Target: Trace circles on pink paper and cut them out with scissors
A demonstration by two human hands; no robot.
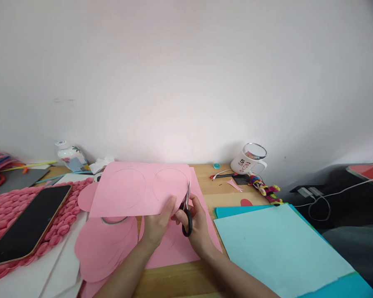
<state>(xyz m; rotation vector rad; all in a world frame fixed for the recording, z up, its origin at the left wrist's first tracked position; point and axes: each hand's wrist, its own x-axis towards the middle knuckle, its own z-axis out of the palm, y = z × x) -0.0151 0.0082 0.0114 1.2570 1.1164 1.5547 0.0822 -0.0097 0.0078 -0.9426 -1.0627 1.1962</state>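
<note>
A pink paper sheet (143, 208) with two drawn circles is raised above the table. My left hand (158, 223) pinches its lower edge near the right corner, thumb on top and the other fingers hidden underneath. Black-handled scissors (188, 223) are in my right hand (197, 225), the fingers wrapped round the handles. Their metal blades point up at the sheet's right edge, beside the right circle. Beneath lies another pink sheet (180, 257). Several rounded pink paper pieces (104, 248) lie to the left, with part of a ring-shaped object showing at the raised sheet's lower edge.
A phone (29, 223) rests on a bumpy pink mat (60, 213) at the left. Behind are a white bottle (72, 158) and a crumpled tissue (101, 164). Light blue sheets (276, 248), a mug (245, 163), a small figurine (266, 190) and cables (317, 198) are on the right.
</note>
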